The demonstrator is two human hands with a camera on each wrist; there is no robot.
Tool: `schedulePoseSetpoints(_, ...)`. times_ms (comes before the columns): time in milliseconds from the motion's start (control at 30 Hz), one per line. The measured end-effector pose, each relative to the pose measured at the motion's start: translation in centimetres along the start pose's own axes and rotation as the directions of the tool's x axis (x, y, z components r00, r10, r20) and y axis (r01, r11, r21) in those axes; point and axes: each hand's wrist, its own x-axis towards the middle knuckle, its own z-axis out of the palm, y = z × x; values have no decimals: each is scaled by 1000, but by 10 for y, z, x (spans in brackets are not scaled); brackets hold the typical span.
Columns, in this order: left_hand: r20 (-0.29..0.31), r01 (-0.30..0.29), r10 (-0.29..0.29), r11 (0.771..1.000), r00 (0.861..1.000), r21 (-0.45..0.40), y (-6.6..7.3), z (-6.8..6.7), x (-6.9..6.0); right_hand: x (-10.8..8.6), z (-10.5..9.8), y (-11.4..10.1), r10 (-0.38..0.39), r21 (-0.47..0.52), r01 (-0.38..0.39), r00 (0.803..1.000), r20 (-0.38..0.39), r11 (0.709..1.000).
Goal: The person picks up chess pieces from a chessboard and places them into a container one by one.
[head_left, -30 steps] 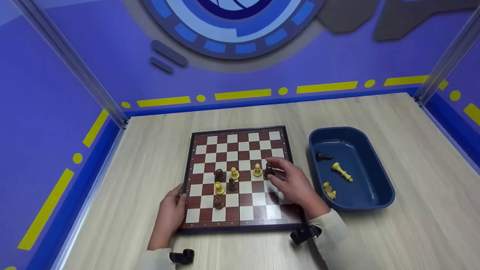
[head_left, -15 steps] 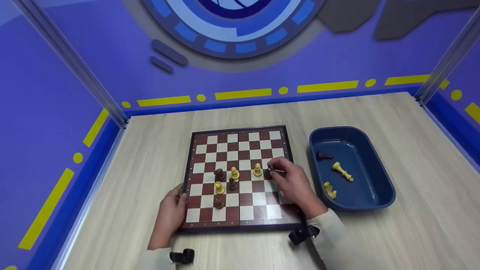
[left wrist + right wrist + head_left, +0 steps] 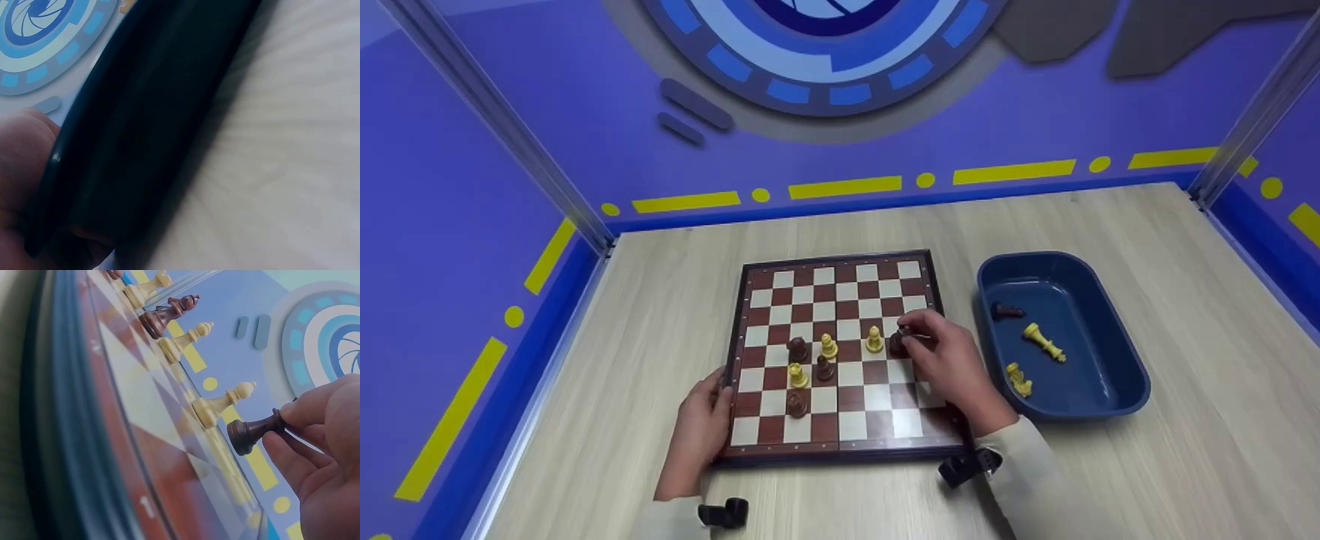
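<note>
My right hand (image 3: 952, 360) pinches a dark brown chess piece (image 3: 247, 434) near its top between thumb and fingers. Its head is hidden by the fingers. That piece stands over the right half of the chessboard (image 3: 877, 424), just right of a cream bishop (image 3: 874, 341). At the board's left edge, my left hand (image 3: 703, 427) grips the frame; the left wrist view shows the dark board side (image 3: 140, 112) in its hold. Left of the bishop is a cluster: a cream piece (image 3: 829, 347), a cream rook (image 3: 797, 376), and dark pieces including a dark bishop (image 3: 169, 316).
A blue tray (image 3: 1140, 390) sits right of the board, beside my right forearm. Inside lie a dark piece (image 3: 1008, 311), a cream king (image 3: 1043, 343) and a cream knight (image 3: 1018, 380). Blue printed walls (image 3: 840, 157) border the wooden table (image 3: 675, 285).
My right fingers were spread wider around the dark piece; they have drawn together near its top. The left hand and the other pieces stay where they were.
</note>
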Motion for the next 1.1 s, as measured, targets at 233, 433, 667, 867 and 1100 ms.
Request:
schedulePoseSetpoints(233, 5, -9, 9, 1000, 1000, -8, -1, 0, 0, 1, -4, 0, -13, -2, 13, 1000, -4, 1000)
schedulePoseSetpoints(433, 1, -16, 16, 1000, 1000, -3, -2, 0, 0, 1, -9, -3, -61, -10, 61, 998, -8, 998)
schedulePoseSetpoints(667, -2, -14, 14, 1000, 1000, 9, -2, 0, 0, 3, -15, -7, -86, -3, 86, 996, -20, 996)
schedulePoseSetpoints(867, -3, -7, 7, 1000, 1000, 8, -2, 0, 0, 3, -23, -9, -83, -7, 83, 996, -42, 997)
schedulePoseSetpoints(1100, -16, 20, -20, 999, 1000, 25, -1, 2, 1, 3, -35, -14, -91, -13, 91, 995, -47, 996)
